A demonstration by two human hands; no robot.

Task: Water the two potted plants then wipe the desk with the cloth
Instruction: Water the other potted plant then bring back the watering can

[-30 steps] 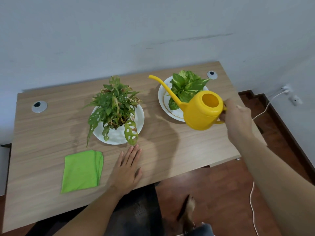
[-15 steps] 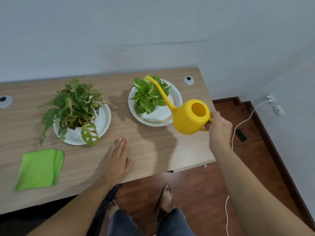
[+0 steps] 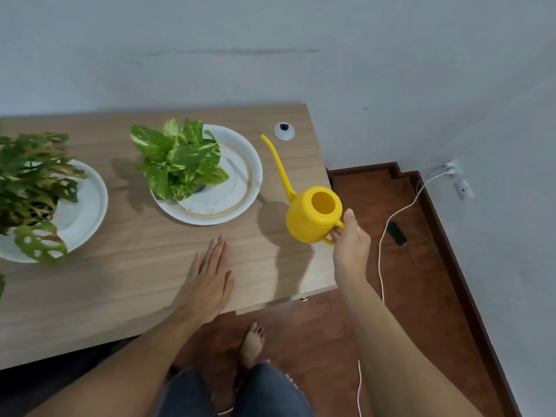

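My right hand grips the handle of a yellow watering can near the desk's right edge, upright, its long spout pointing away toward the wall. A bright green potted plant stands on a white plate just left of the can. A darker plant with holed leaves sits on another white plate at the far left. My left hand lies flat on the wooden desk, fingers together. Only a sliver of the green cloth shows at the left edge.
A round cable grommet sits in the desk's back right corner. Right of the desk, a white cable runs over the wooden floor to a wall socket. My legs and a bare foot show below the desk edge.
The watering can has moved right, away from above the bright green plant, and now sits upright near the desk's right edge. The view has swung right, so the cloth has nearly left the frame.
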